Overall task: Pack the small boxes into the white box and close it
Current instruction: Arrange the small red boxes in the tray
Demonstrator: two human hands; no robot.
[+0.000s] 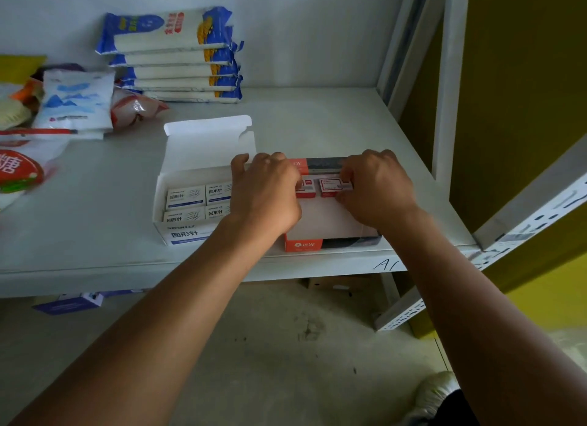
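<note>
Both forearms extended over the pale grey shelf (317,114), left hand (266,190) arched palm-down, grip state not discernible, right hand (378,187) curled, grip pinched on small red-and-white cardboard boxes (330,187) inside orange-and-grey carton (305,244), open white cardboard box (181,232) just left, partly filled.

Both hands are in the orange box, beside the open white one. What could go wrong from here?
1. Both hands, left hand and right hand, pinch a row of small red-and-white boxes; lifted together, the middle ones could drop out.
2. The open white cardboard box looks nearly full of small white boxes, so the row may not fit.
</note>
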